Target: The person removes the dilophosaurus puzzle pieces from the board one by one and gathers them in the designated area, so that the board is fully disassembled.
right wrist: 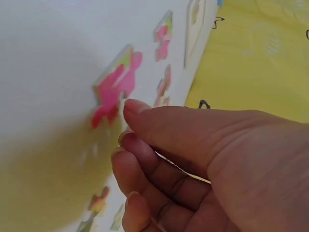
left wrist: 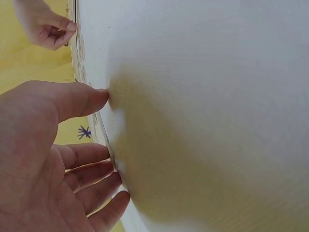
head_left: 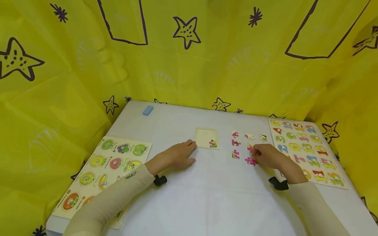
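My left hand (head_left: 180, 154) lies on the table with its fingertips right at the left edge of a small square puzzle tray (head_left: 206, 135). One colourful jigsaw piece (head_left: 213, 143) sits in the tray's lower right corner. In the left wrist view the fingers of the left hand (left wrist: 58, 154) are relaxed and spread along the table. My right hand (head_left: 267, 157) hovers with bent fingers beside a pink jigsaw piece (head_left: 250, 161). Seen from the right wrist, thumb and fingertips are apart with nothing between them, the thumb tip close to a pink piece (right wrist: 116, 87).
More loose pieces lie in rows right of the tray, among them a pink one (head_left: 235, 154) and a green-brown one (head_left: 262, 137). A fruit board (head_left: 144, 164) lies at left, a number board (head_left: 298, 149) at right. A blue block (head_left: 148, 110) is at the back left.
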A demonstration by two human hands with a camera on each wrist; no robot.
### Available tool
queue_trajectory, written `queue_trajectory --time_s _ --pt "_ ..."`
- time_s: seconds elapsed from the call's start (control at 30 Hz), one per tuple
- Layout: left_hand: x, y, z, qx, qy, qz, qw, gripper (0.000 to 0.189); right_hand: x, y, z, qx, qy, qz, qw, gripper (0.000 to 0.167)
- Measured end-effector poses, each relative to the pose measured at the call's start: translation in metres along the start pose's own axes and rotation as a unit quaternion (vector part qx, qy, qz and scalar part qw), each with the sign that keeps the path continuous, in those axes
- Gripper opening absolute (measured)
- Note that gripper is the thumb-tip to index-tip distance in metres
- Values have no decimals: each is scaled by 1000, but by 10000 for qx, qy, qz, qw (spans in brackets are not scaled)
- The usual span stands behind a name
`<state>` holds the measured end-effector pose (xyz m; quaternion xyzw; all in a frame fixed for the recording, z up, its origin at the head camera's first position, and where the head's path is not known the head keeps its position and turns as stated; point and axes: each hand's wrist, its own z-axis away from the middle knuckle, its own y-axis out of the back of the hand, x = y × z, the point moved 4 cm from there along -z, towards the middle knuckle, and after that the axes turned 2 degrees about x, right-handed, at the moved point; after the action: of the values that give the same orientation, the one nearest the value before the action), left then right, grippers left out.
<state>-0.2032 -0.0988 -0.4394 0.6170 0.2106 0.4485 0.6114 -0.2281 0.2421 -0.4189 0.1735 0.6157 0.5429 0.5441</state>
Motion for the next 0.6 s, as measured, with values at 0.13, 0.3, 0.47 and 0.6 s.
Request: queue_trajectory --time_s 0.13,0.3,0.47,0.6 --pt "1 2 1 20 -56 31 10000 58 -14 4 -11 127 211 171 9996 6" --pt "1 2 1 -2 -60 27 10000 59 -38 1 -33 117 361 141 9992 4" --pt "1 2 0 -1 -29 56 10000 57 -62 -13 -56 41 542 -128 9984 18" --pt "2 3 0 -8 -32 49 10000 58 -77 -24 -72 -47 615 -210 9979 22"
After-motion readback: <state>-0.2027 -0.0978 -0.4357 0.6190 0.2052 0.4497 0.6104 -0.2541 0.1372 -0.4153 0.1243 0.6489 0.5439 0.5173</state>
